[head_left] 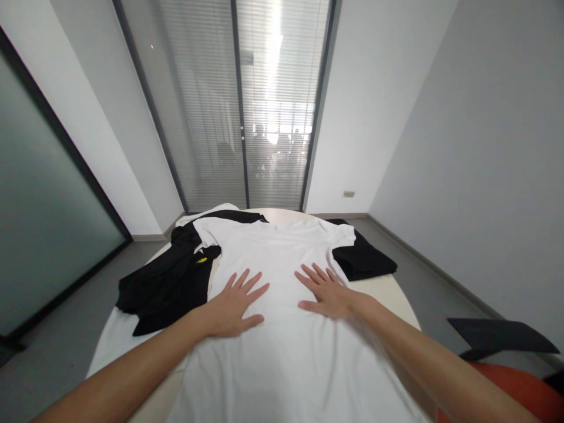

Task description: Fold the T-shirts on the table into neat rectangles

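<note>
A white T-shirt (282, 258) lies spread out with its neckline and sleeves toward the far side of the table. Flat on its left part rests my left hand (235, 302), palm down, fingers spread. My right hand (326, 292) lies the same way on the right part of the shirt, fingers apart. Neither hand holds anything. Small wrinkles run through the cloth below the hands.
Black clothing (165, 285) with a small yellow mark lies left on the round pale table (399, 291), over other white cloth (115, 338). Folded black cloth (368, 255) lies at the right. An orange and black chair (511, 390) stands at lower right.
</note>
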### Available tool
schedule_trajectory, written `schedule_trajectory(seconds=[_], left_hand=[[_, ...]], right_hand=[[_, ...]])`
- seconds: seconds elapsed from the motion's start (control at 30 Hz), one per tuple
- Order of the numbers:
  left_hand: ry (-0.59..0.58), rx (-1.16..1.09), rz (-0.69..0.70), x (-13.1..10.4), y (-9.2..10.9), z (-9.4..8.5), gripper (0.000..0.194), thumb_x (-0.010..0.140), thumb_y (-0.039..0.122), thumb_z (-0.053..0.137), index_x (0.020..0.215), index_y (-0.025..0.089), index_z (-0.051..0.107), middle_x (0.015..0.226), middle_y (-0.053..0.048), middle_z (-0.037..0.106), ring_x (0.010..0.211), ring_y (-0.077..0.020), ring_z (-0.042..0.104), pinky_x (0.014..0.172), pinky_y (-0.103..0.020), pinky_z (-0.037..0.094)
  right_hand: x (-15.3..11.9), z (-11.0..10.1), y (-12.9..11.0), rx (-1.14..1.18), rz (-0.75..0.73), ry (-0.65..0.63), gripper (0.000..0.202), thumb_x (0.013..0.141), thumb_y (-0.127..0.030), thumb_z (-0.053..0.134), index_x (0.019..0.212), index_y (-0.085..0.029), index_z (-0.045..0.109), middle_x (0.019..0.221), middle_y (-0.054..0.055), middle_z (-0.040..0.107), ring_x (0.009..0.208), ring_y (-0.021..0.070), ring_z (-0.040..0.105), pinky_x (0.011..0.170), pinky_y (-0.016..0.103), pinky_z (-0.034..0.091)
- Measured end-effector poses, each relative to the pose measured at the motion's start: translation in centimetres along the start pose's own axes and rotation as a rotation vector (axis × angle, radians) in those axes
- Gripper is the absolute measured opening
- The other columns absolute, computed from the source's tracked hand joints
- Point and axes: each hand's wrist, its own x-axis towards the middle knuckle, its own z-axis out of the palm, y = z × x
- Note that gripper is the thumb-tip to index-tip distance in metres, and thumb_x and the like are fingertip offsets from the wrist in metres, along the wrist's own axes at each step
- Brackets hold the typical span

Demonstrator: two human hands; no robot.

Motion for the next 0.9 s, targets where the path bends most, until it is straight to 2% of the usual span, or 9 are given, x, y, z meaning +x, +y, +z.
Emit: schedule_trajectory(seconds=[0.07, 0.13, 0.2, 0.27, 0.33, 0.43, 0.57, 0.77, 0.9], left_hand=[[0.014, -0.006, -0.003, 0.4, 0.2, -0.5, 0.074, 0.093, 0.068, 0.039, 0.156, 0.03, 0.029, 0.165, -0.011, 0.02, 0.151, -0.0386, 0.012, 0.118, -0.061, 0.013], [0.056, -0.006, -0.023, 1.4, 0.5, -1.2, 0.068, 0.096, 0.064, 0.035, 0.152, 0.027, 0.038, 0.162, -0.011, 0.029, 0.15, -0.037, 0.019, 0.119, -0.058, 0.014], [0.094, -0.004, -0.059, 3.1, 0.9, -1.8, 0.067, 0.098, 0.062, 0.029, 0.152, 0.023, 0.038, 0.161, -0.012, 0.03, 0.149, -0.0367, 0.02, 0.119, -0.055, 0.015], [0.106, -0.008, -0.104, 5.2, 1.3, -1.9, 0.071, 0.097, 0.063, 0.028, 0.155, 0.021, 0.032, 0.164, -0.013, 0.022, 0.15, -0.0385, 0.016, 0.119, -0.056, 0.016], [0.119, -0.019, -0.164, 7.3, 1.6, -1.2, 0.073, 0.097, 0.063, 0.027, 0.156, 0.02, 0.027, 0.165, -0.013, 0.017, 0.15, -0.0395, 0.014, 0.118, -0.057, 0.018], [0.173, -0.009, -0.257, 9.5, 1.7, 0.4, 0.071, 0.098, 0.059, 0.026, 0.157, 0.019, 0.026, 0.165, -0.013, 0.017, 0.15, -0.0394, 0.014, 0.118, -0.056, 0.017], [0.231, 0.017, -0.258, 9.9, 1.6, 1.8, 0.069, 0.098, 0.059, 0.027, 0.156, 0.023, 0.028, 0.165, -0.009, 0.019, 0.151, -0.0384, 0.012, 0.12, -0.055, 0.012], [0.151, -0.014, -0.269, 9.9, 1.6, 1.4, 0.071, 0.095, 0.062, 0.029, 0.157, 0.026, 0.027, 0.166, -0.01, 0.016, 0.15, -0.0421, 0.008, 0.118, -0.062, 0.01], [0.178, -0.022, -0.317, 10.4, 2.2, 1.7, 0.072, 0.094, 0.06, 0.033, 0.157, 0.026, 0.025, 0.166, -0.01, 0.014, 0.151, -0.0418, 0.007, 0.118, -0.062, 0.01]], right_hand=[[0.0, -0.6, 0.4, 0.002, -0.04, 0.012, 0.093, 0.084, -0.08, 0.044, 0.159, -0.03, 0.02, 0.166, 0.009, 0.011, 0.151, 0.0379, 0.004, 0.118, 0.059, 0.01], [0.2, -1.9, 0.7, -0.007, -0.046, 0.119, 0.075, 0.09, -0.069, 0.045, 0.15, -0.024, 0.042, 0.157, 0.014, 0.037, 0.144, 0.0356, 0.032, 0.115, 0.051, 0.026], [0.7, -3.4, 1.1, -0.059, 0.088, 0.291, 0.053, 0.097, -0.055, 0.042, 0.131, -0.018, 0.06, 0.133, 0.016, 0.061, 0.122, 0.0305, 0.057, 0.103, 0.042, 0.041], [1.4, -4.6, 1.8, -0.152, 0.341, 0.42, 0.044, 0.097, -0.048, 0.042, 0.118, -0.016, 0.064, 0.112, 0.017, 0.069, 0.103, 0.029, 0.066, 0.091, 0.04, 0.047], [2.1, -5.2, 2.5, -0.232, 0.558, 0.44, 0.045, 0.094, -0.05, 0.048, 0.116, -0.014, 0.064, 0.106, 0.019, 0.07, 0.099, 0.0316, 0.067, 0.084, 0.041, 0.049], [2.8, -5.6, 3.7, -0.243, 0.685, 0.378, 0.039, 0.092, -0.043, 0.052, 0.111, -0.012, 0.068, 0.107, 0.023, 0.07, 0.1, 0.0335, 0.068, 0.081, 0.041, 0.05], [2.8, -6.1, 5.6, -0.125, 0.728, 0.376, 0.034, 0.09, -0.036, 0.052, 0.105, -0.013, 0.072, 0.109, 0.021, 0.07, 0.102, 0.0331, 0.068, 0.082, 0.039, 0.051], [2.9, -6.4, 9.8, -0.008, 0.699, 0.259, 0.034, 0.083, -0.04, 0.063, 0.102, -0.014, 0.074, 0.11, 0.02, 0.07, 0.105, 0.032, 0.066, 0.085, 0.038, 0.05], [3.4, -6.9, 11.9, 0.096, 0.7, 0.288, 0.051, 0.08, -0.057, 0.065, 0.1, -0.011, 0.074, 0.103, 0.021, 0.071, 0.103, 0.0332, 0.067, 0.085, 0.037, 0.05]])
